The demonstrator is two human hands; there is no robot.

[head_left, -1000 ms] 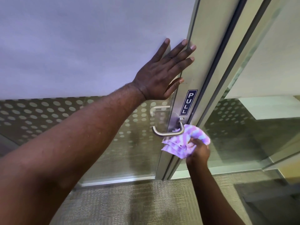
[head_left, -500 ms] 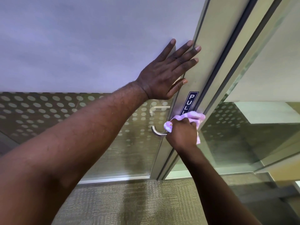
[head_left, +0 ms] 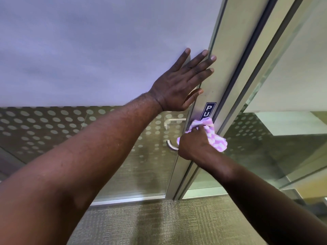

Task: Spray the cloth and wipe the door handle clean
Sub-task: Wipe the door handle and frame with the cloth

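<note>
Left hand (head_left: 178,84) flat, fingers (head_left: 200,58) spread; right hand (head_left: 193,146) fisted.

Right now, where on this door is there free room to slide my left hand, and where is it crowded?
Free: the frosted panel up and left of the left hand, and the dotted glass under that forearm. Crowded: the door frame strip below it, where the right hand presses the cloth over the handle and PULL sign.

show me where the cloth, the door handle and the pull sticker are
cloth (head_left: 219,142), head view, free corner right of the fist
door handle (head_left: 171,146), head view, bare curved end
pull sticker (head_left: 209,109), head view, upper letters
</note>
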